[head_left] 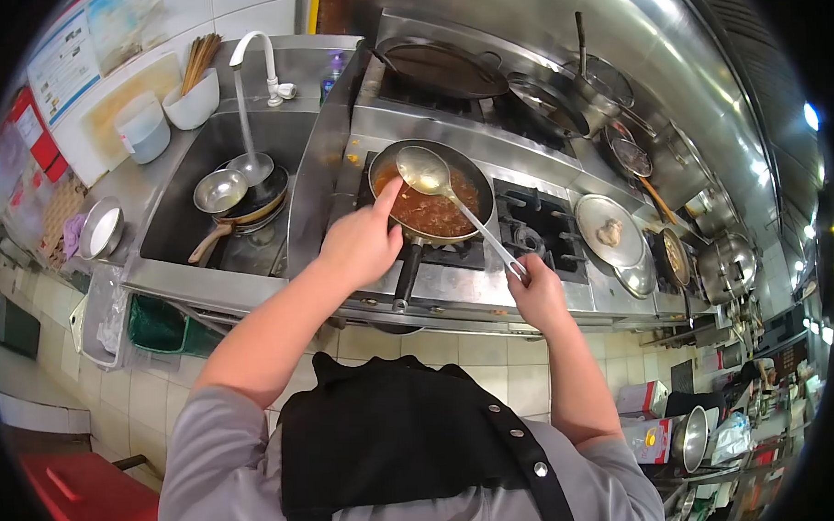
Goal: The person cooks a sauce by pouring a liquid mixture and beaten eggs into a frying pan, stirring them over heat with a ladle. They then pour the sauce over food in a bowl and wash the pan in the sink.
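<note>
A frying pan [414, 235] with brownish-red sauce [434, 214] stands on the stove. My right hand [538, 291] is closed around the handle end of a metal ladle [424, 171], whose bowl is over the pan's upper left part with some liquid in it. My left hand [365, 242] is at the pan's left edge, index finger stretched toward the ladle bowl and the other fingers partly spread. It holds nothing that I can see. The pan's black handle [408, 275] points down toward me, with no hand on it.
Left is a sink [182, 241] with pans and a running faucet [261, 50]. Right of the pan are a bare burner [531, 224] and a plate [608, 208] with a lump of food. A large wok [443, 71] and pots stand behind.
</note>
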Tool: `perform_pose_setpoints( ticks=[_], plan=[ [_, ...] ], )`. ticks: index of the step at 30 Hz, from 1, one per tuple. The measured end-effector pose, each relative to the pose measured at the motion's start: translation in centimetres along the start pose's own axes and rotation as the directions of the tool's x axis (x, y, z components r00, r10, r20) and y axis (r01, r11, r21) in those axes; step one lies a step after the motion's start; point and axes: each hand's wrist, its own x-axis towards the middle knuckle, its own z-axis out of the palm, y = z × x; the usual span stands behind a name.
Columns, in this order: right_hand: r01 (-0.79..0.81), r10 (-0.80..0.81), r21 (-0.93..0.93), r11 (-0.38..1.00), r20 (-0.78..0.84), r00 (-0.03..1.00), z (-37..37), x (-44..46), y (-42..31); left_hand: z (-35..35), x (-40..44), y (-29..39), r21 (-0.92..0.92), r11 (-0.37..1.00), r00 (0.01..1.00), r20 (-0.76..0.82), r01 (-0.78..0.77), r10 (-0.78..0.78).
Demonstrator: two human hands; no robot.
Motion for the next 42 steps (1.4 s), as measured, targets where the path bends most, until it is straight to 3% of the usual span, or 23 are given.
perform_pose_setpoints(
  ticks=[1, 4, 7, 8, 9, 10, 11, 12, 14, 16, 17, 18, 19, 21, 23, 27, 31, 32, 33, 36, 38, 40, 42],
  plan=[
    [0.005, -0.005, 0.012, 1.0, 0.012, 1.0, -0.4, -0.4, -0.5, 0.0, 1.1, 0.1, 0.121, 0.993, 0.999, -0.034, -0.001, 0.005],
    [0.023, -0.025, 0.061, 0.998, 0.032, 0.999, -1.2, -1.6, -1.9, -0.4, 3.2, 0.3, 0.277, 0.961, 0.989, 0.135, 0.011, -0.051],
    [0.033, -0.041, 0.136, 0.99, 0.056, 0.998, -0.7, -2.0, -1.6, 1.5, 2.4, 0.4, 0.143, 0.989, 0.988, 0.152, -0.024, 0.002],
    [0.022, -0.034, 0.158, 0.987, 0.077, 0.996, -0.1, -1.6, -1.0, 3.6, 2.7, -1.6, -0.105, 0.988, 0.989, 0.08, -0.115, 0.123],
    [0.011, -0.029, 0.18, 0.984, 0.098, 0.995, 0.5, -1.2, -0.3, 3.1, 2.2, -1.5, -0.443, 0.893, 0.98, 0.201, 0.077, 0.015],
    [0.021, -0.042, 0.2, 0.98, 0.101, 0.994, 1.0, -0.9, 0.5, 2.0, 1.5, -0.8, -0.694, 0.659, 0.937, 0.346, 0.288, -0.045],
    [0.027, -0.049, 0.221, 0.975, 0.091, 0.995, 1.3, -0.8, 1.3, 0.7, 0.7, 0.0, -0.815, 0.325, 0.869, 0.493, 0.48, -0.047],
    [0.036, -0.056, 0.242, 0.97, 0.079, 0.995, 1.5, -0.5, 1.9, -1.1, -1.0, 1.6, -0.854, 0.113, 0.86, 0.51, 0.507, -0.003],
    [0.063, -0.083, 0.262, 0.963, 0.065, 0.994, 1.2, -0.3, 2.7, -2.9, -4.3, 2.8, -0.866, -0.071, 0.863, 0.481, 0.496, 0.156],
    [-0.006, -0.025, 0.27, 0.963, 0.111, 0.993, -0.1, -0.6, 2.5, -5.4, -8.5, 6.0, -0.9, -0.197, 0.872, 0.291, 0.389, 0.392],
    [-0.035, -0.002, 0.275, 0.961, 0.132, 0.991, -0.2, -0.5, 2.6, -7.1, -10.5, 7.5, -0.888, -0.207, 0.826, 0.265, 0.41, 0.498],
    [-0.041, -0.004, 0.329, 0.944, 0.136, 0.991, 0.0, -0.3, 3.1, -8.8, -13.8, 9.4, -0.845, -0.235, 0.834, 0.357, 0.48, 0.42],
    [-0.028, -0.016, 0.332, 0.943, 0.13, 0.991, 0.2, -0.1, 3.7, -9.5, -13.9, 10.4, -0.896, -0.165, 0.759, 0.237, 0.412, 0.606],
    [0.004, -0.043, 0.334, 0.943, 0.111, 0.993, 0.5, 0.4, 4.6, -10.7, -14.1, 12.6, -0.966, -0.158, 0.481, -0.042, 0.203, 0.876],
    [0.015, -0.053, 0.331, 0.944, 0.104, 0.993, 0.6, 0.7, 5.3, -11.4, -15.4, 13.6, -0.922, -0.147, 0.505, 0.06, 0.359, 0.861],
    [0.054, -0.077, 0.361, 0.931, 0.048, 0.996, 1.6, 1.6, 6.8, -14.5, -13.7, 13.4, -0.967, 0.013, 0.495, 0.142, 0.254, 0.857],
    [0.064, -0.064, 0.374, 0.925, -0.013, 0.998, 1.7, 1.1, 6.1, -15.8, -14.4, 8.8, -0.994, 0.038, 0.576, 0.091, 0.104, 0.812],
    [0.056, -0.049, 0.351, 0.935, -0.029, 0.998, 1.7, 1.0, 6.0, -16.8, -14.3, 7.0, -0.989, 0.086, 0.596, 0.142, 0.122, 0.791],
    [0.043, -0.03, 0.323, 0.945, -0.044, 0.999, 1.8, 0.8, 5.9, -18.8, -13.6, 4.9, -0.942, 0.315, 0.526, 0.326, 0.114, 0.786],
    [0.01, 0.038, 0.383, 0.924, -0.118, 0.992, 3.1, 0.1, 5.3, -18.8, -14.7, -1.9, -0.947, 0.274, 0.835, 0.285, 0.169, 0.47],
    [-0.128, 0.188, 0.528, 0.84, -0.062, 0.98, 3.0, -1.2, 2.2, -18.8, -13.6, -6.7, -0.938, 0.291, 0.939, 0.256, 0.185, 0.229],
    [-0.245, 0.336, 0.588, 0.771, -0.049, 0.94, 4.0, -2.3, -0.7, -17.9, -11.0, -13.3, -0.938, 0.278, 0.95, 0.259, 0.205, 0.175],
    [-0.264, 0.413, 0.613, 0.745, -0.113, 0.904, 5.2, -3.5, -2.4, -16.4, -8.0, -20.3, -0.825, 0.411, 0.912, 0.407, 0.389, -0.046]
  ],
)
